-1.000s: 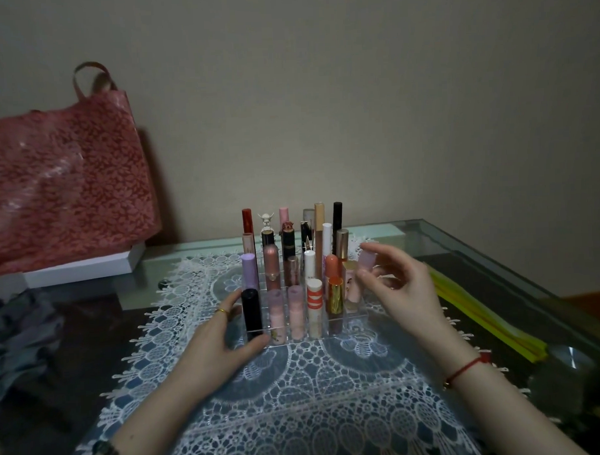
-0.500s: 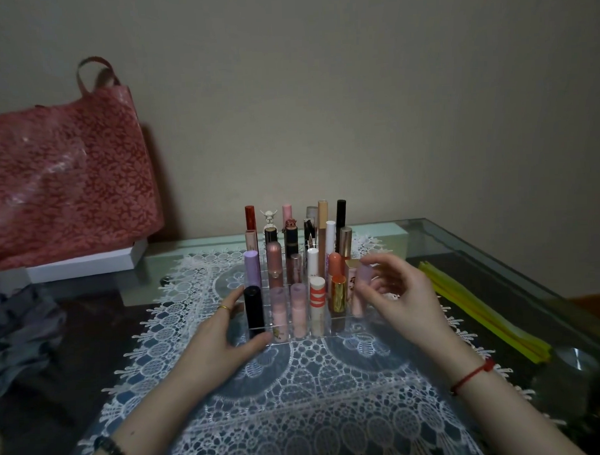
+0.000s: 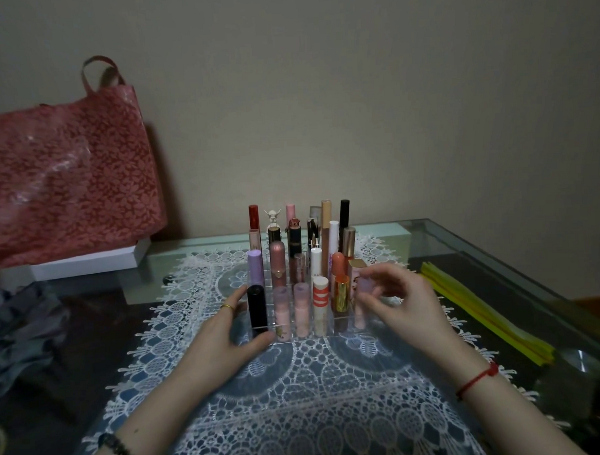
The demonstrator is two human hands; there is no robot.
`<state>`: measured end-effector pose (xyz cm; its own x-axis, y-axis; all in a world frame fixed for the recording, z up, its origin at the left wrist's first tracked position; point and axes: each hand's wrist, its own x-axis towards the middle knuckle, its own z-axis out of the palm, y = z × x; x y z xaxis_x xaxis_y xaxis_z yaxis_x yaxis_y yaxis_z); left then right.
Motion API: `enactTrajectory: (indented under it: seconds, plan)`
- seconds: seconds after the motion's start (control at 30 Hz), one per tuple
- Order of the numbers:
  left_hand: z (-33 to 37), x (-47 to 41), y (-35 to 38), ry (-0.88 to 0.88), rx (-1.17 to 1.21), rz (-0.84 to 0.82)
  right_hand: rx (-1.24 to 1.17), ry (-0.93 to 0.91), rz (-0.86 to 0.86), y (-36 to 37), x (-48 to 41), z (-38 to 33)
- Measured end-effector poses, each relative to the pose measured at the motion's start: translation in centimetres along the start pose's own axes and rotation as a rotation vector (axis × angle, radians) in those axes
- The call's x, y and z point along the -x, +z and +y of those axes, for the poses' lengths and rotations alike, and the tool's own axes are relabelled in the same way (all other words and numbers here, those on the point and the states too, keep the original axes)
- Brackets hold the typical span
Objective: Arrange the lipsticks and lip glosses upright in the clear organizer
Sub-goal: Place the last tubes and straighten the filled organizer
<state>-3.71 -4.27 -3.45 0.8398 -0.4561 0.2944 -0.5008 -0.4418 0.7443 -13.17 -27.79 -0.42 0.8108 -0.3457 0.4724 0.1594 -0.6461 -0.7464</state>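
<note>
The clear organizer stands on a white lace mat, filled with several upright lipsticks and lip glosses. A black lipstick fills the front left slot. My left hand rests against the organizer's front left corner, thumb along the front wall, fingers spread. My right hand pinches the lilac cap of a pale pink lip gloss that stands upright in the front right slot. A gold-capped lipstick stands just left of it.
A red patterned bag sits on a white box at the back left. Yellow strips lie along the glass table's right side. Dark cloth lies at the left. The lace mat covers the table in front of me.
My right hand has lowered the pale pink lip gloss from above the organizer down into the front right slot. My left hand has stayed at the front left corner.
</note>
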Motion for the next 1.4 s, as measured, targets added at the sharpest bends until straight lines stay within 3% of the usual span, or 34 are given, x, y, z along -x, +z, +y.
enactTrajectory:
  seconds: [0.43,0.67,0.8,1.07,1.2,1.4]
  plan:
    - [0.1,0.1,-0.2,0.005,0.021,-0.024,-0.025,-0.027,0.046,-0.2,0.4,-1.3]
    - [0.1,0.0,0.0,-0.01,0.035,-0.007,0.116,-0.325,0.2,-1.3,-3.1,-5.7]
    - [0.2,0.1,0.0,-0.02,0.048,-0.003,0.253,-0.336,0.101,-0.9,-8.2,-8.5]
    - [-0.1,-0.1,0.0,-0.022,0.048,-0.008,0.533,-0.14,-0.214,1.1,-14.8,-10.0]
    - [-0.3,-0.2,0.0,-0.019,0.047,0.001,0.521,-0.048,-0.334,1.4,-15.1,-9.7]
    - [-0.2,-0.1,0.1,-0.029,0.06,0.002,0.522,-0.115,-0.371,1.2,-14.1,-9.4]
